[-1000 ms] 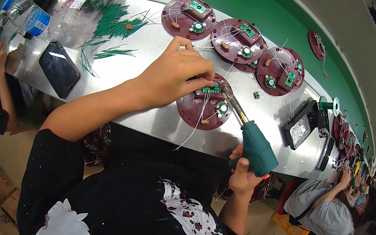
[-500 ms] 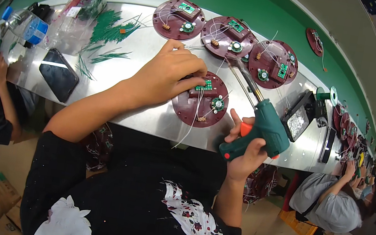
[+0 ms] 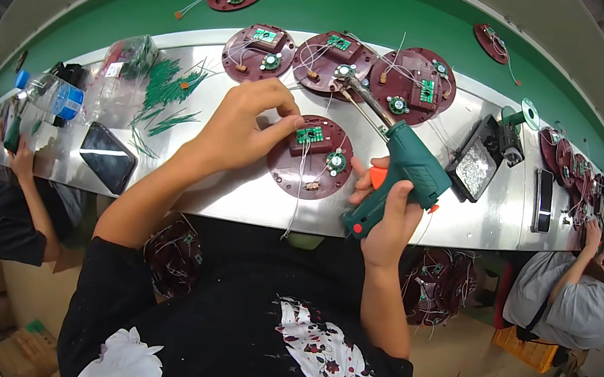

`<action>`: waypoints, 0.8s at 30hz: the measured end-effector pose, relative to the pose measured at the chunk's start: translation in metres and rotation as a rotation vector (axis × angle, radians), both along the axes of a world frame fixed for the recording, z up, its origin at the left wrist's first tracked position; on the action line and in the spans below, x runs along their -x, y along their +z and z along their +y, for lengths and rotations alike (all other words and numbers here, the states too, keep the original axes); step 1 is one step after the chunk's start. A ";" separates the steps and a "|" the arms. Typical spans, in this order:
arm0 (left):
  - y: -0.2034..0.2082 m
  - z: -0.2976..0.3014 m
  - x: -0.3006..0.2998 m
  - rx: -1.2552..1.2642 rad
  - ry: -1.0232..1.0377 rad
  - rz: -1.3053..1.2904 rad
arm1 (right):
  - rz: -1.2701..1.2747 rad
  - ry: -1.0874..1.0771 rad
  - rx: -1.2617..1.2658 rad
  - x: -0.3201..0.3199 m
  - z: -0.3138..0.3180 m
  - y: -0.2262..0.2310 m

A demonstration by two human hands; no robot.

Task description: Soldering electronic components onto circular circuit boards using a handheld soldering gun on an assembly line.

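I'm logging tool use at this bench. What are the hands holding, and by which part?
Right hand grips the green soldering gun by its handle; left hand pinches the round dark-red board at its edge.

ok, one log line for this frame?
left hand: pinching edge of dark red disc | right hand: gripping green soldering gun, tip raised off disc | surface: steel bench

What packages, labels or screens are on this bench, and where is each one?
Phone: flat on the bench's left, dark rectangular screen, unlit.
Bottle: lying at far left, clear plastic, blue cap, blue and white label band.
Plastic bag: clear, crumpled, beside the green wires, small white label on it.
Second phone: right side, narrow dark rectangle.
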State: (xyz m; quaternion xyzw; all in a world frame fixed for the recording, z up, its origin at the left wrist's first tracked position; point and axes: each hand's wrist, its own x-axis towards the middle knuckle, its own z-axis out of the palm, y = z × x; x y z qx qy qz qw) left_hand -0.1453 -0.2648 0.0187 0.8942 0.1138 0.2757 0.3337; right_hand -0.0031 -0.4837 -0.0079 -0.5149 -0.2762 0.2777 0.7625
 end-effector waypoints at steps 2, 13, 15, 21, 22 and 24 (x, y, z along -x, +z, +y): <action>0.004 -0.008 -0.001 0.024 0.038 0.051 | 0.038 -0.003 -0.018 0.002 0.002 -0.001; 0.002 -0.012 -0.003 0.154 0.147 0.268 | 0.105 0.002 -0.078 0.004 -0.008 -0.008; -0.002 -0.011 -0.017 0.183 0.155 0.145 | 0.127 -0.005 -0.077 0.004 -0.006 -0.006; -0.014 -0.016 -0.043 0.266 0.127 0.065 | 0.091 -0.078 -0.054 0.006 -0.014 -0.005; -0.019 -0.016 -0.043 0.242 0.106 0.037 | 0.054 -0.095 -0.057 0.005 -0.016 -0.006; -0.029 -0.018 -0.041 0.200 0.065 -0.016 | 0.038 -0.104 -0.048 0.002 -0.019 -0.005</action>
